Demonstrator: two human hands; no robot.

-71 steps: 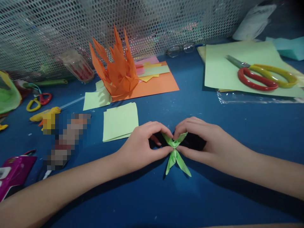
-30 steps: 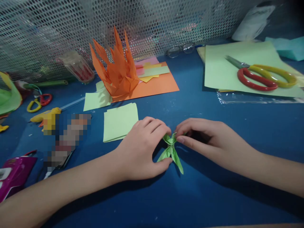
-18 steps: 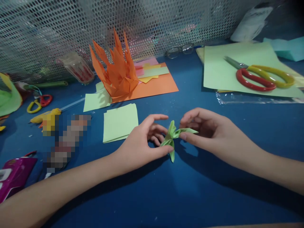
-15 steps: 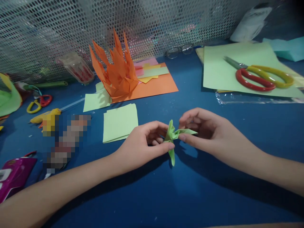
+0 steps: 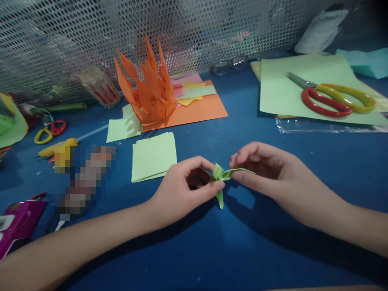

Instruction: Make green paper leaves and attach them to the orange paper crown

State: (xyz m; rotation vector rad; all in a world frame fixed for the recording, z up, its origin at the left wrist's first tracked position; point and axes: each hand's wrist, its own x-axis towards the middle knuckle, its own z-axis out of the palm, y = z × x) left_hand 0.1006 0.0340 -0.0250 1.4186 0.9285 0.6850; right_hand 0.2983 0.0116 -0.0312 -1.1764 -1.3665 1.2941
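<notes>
A small folded green paper piece is held between both hands above the blue table. My left hand pinches its middle between thumb and index finger, with one narrow point sticking down below the thumb. On the other side, my right hand has its thumb on the flap that points right, and its other fingers curl behind. Part of the folded piece is hidden by the fingertips. Left of it lies a stack of light green paper squares.
Behind stands an orange folded paper crown shape on orange paper. Large scissors lie on green sheets at right. Glasses, a jar, small scissors, a yellow glue gun and a purple object are around.
My right hand has shifted slightly right and down. The upper point of the green piece has tipped down and looks shorter; my left fingers have moved slightly around it.
</notes>
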